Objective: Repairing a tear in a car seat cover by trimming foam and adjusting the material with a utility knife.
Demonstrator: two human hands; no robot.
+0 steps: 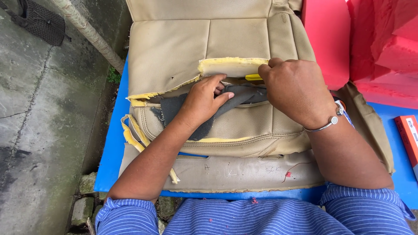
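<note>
While the beige seat cover [235,130] lies across the blue table [111,148], left hand [202,98] presses flat on the grey lining strip [237,98] at its torn seam; right hand [296,89] is closed around a yellow tool [253,77], just right of it. Red foam blocks [370,39] far right

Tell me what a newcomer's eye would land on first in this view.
Probably the two hands at centre: the left hand presses on dark grey fabric inside a split beige seat cover, while the right hand pinches a small yellow tool at the seam. Next, the bright red foam blocks at upper right, above the blue table.
</note>
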